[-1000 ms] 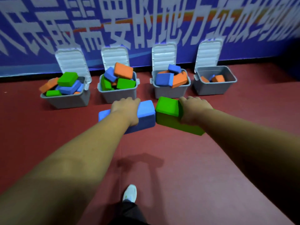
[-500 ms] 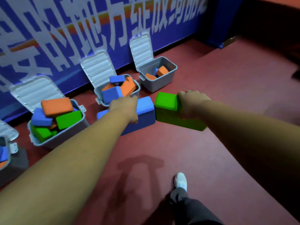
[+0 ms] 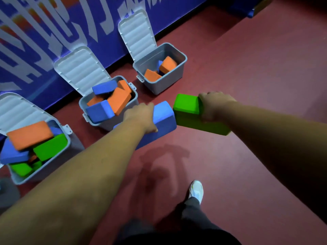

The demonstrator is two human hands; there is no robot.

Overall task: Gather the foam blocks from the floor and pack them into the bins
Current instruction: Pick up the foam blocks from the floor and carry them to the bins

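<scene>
While the left hand [image 3: 141,117] grips a blue rectangular foam block [image 3: 163,119] from above, fingers curled over its far edge and thumb pressed on the near side, the right hand [image 3: 214,106] clamps a green rectangular foam block [image 3: 188,109] with its fingers wrapped over the top. Both blocks hang above the dark red floor [image 3: 247,71], their inner ends just beside each other between the two sets of fingers; whether they touch I cannot tell. Just beyond the left fingers stands a grey plastic bin [image 3: 101,124] heaped with orange and blue blocks, its ribbed lid tipped back. Beyond the gap between the hands, a second grey bin [image 3: 164,85] holds orange blocks and a blue one. Well left of the left fingers, a third grey bin [image 3: 40,174] is piled with orange, green and blue blocks. A blue banner wall [image 3: 35,55] runs behind the bins. Nearer than the hands, a white shoe [image 3: 196,190] rests on the floor.
</scene>
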